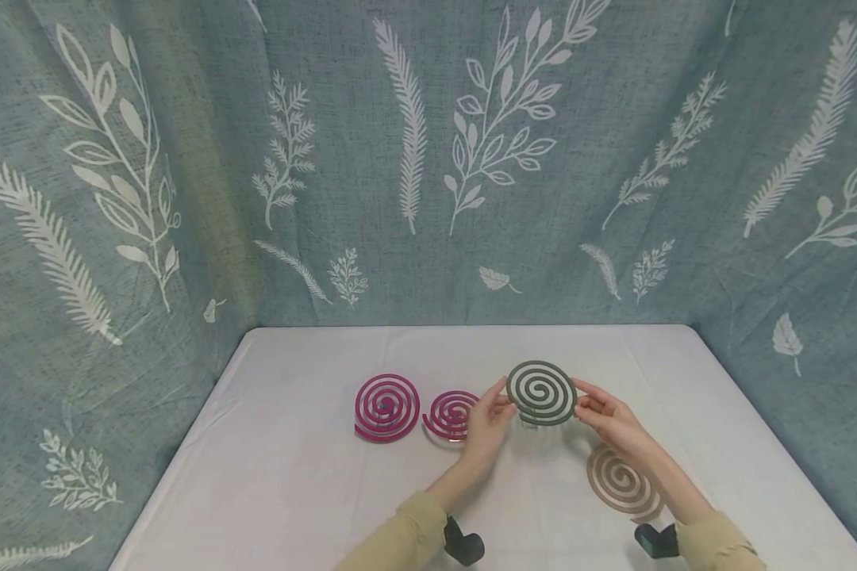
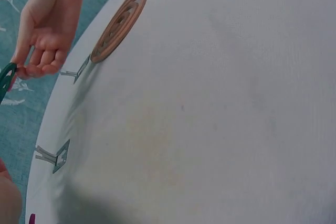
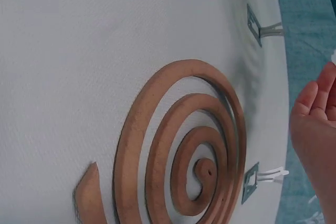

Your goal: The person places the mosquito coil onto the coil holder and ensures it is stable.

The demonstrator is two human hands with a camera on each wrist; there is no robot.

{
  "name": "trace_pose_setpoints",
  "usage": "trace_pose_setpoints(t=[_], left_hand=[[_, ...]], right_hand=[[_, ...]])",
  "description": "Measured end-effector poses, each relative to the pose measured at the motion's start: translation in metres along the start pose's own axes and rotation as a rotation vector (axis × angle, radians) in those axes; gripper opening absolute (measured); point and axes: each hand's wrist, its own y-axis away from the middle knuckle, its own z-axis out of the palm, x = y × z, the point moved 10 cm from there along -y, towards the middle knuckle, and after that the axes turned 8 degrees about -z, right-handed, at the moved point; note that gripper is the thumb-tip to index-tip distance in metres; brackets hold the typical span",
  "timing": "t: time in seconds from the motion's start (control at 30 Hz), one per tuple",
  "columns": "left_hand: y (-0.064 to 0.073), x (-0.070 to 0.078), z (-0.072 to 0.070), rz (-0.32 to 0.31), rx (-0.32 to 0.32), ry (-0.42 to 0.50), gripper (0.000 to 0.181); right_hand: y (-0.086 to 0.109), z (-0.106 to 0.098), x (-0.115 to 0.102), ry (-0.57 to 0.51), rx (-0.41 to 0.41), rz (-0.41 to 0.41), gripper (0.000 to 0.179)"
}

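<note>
A dark green mosquito coil (image 1: pixel 540 388) is held up above the white table between both hands. My left hand (image 1: pixel 487 424) pinches its left edge with thumb and fingers. At the opposite edge my right hand (image 1: pixel 614 420) pinches the coil too. Beneath it a small metal coil stand (image 2: pixel 60 156) stands on the table, apart from the coil. A brown mosquito coil (image 1: pixel 621 477) lies flat under the right forearm, near a second metal stand (image 3: pixel 251 183). The left wrist view catches only a sliver of the green coil (image 2: pixel 6 77).
Left of the hands are two magenta coils: a larger one (image 1: pixel 386 406) and a smaller one (image 1: pixel 453 412), partly covered by the left hand. The white table (image 1: pixel 286 476) is enclosed by a blue-green leaf-patterned curtain (image 1: pixel 328 159).
</note>
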Motion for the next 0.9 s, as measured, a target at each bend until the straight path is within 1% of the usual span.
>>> trace_pose_setpoints(t=[0.1, 0.23, 0.4, 0.63, 0.77, 0.9], left_hand=[[-0.001, -0.009, 0.002, -0.032, 0.008, 0.008, 0.048], [0.0, -0.014, 0.003, -0.066, 0.02, 0.004, 0.048], [0.003, -0.017, 0.004, -0.073, 0.029, -0.008, 0.046], [0.002, -0.023, 0.005, -0.087, 0.02, 0.009, 0.047], [0.003, -0.024, 0.005, -0.099, 0.04, 0.008, 0.047], [0.004, -0.023, 0.006, -0.089, 0.056, 0.015, 0.048]], right_hand=[[-0.001, 0.0, 0.006, -0.025, -0.005, 0.025, 0.065], [-0.002, 0.001, 0.012, -0.037, -0.014, 0.062, 0.067], [-0.001, 0.0, 0.016, -0.031, -0.007, 0.096, 0.068], [-0.003, 0.001, 0.021, -0.023, -0.007, 0.109, 0.067], [-0.004, 0.001, 0.025, -0.025, -0.009, 0.115, 0.066], [-0.006, 0.001, 0.028, -0.021, -0.012, 0.12, 0.065]])
